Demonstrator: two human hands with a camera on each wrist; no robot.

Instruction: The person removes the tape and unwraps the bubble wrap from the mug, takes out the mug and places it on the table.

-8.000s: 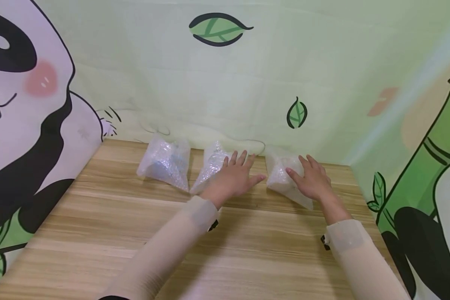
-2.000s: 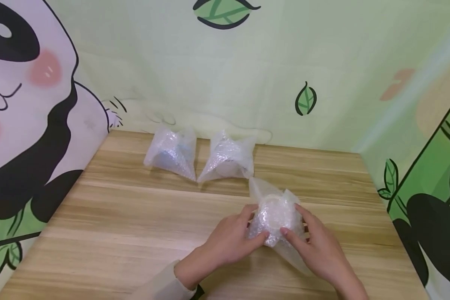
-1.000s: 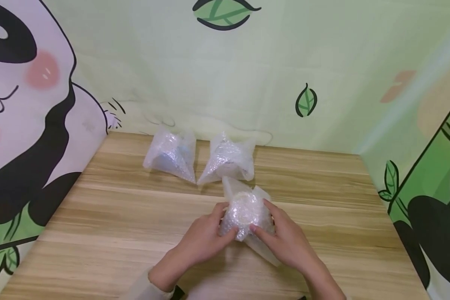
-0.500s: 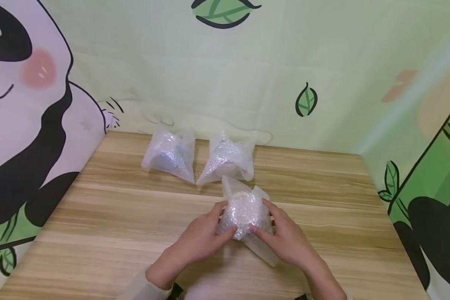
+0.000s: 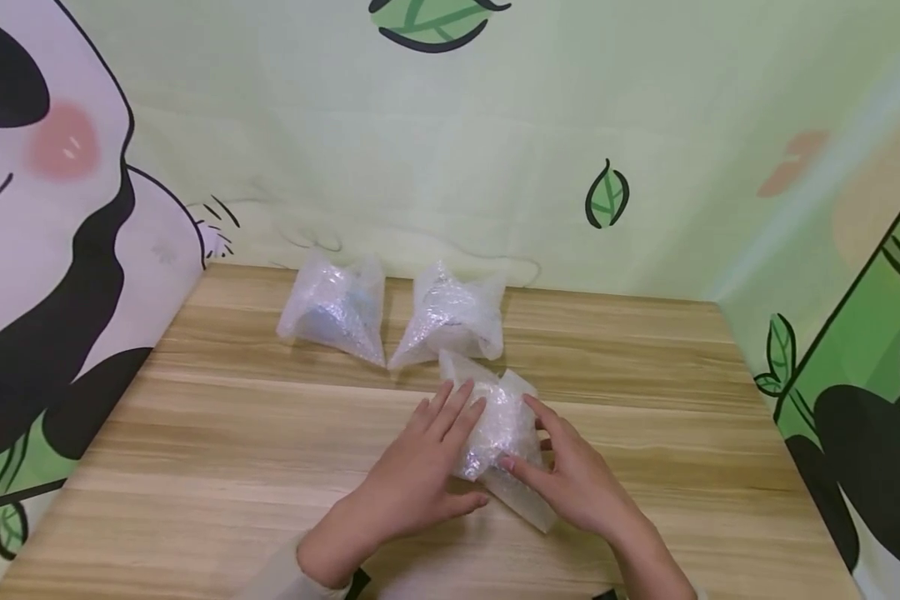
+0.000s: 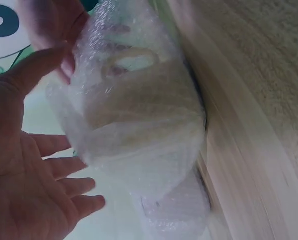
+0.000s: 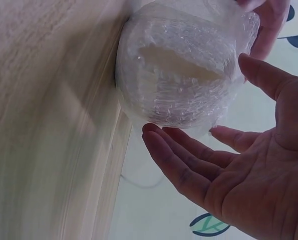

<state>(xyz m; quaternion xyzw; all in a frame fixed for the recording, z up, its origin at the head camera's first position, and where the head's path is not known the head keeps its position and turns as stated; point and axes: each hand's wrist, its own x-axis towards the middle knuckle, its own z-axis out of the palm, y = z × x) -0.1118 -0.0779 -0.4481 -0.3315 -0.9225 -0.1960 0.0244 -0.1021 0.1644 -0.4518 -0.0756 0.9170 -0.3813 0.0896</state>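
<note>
A bubble-wrapped package (image 5: pixel 506 425) lies on the wooden table between my hands. Through the wrap, the left wrist view shows a pale beige shape with a ring-like loop inside the package (image 6: pixel 138 110); its kind is unclear. My left hand (image 5: pixel 416 475) is at the package's left side, fingers extended over its edge and thumb spread away. From the right, my right hand (image 5: pixel 581 479) holds it, thumb on the near side and fingers bent along the far right side. Its fingertips meet the wrap in the right wrist view, where the package (image 7: pixel 179 70) rests on the table.
Two more bubble-wrapped packages stand at the back by the wall: the left package (image 5: pixel 333 304) has something bluish inside, the middle package (image 5: pixel 450 312) something whitish. The held package's far corner comes close to the middle one. A printed panda backdrop (image 5: pixel 450 150) encloses the table (image 5: pixel 217 467).
The package came from the back right to the middle front, between both hands. Since half a second ago, my left hand has loosened its hold and straightened its fingers; the right has stayed.
</note>
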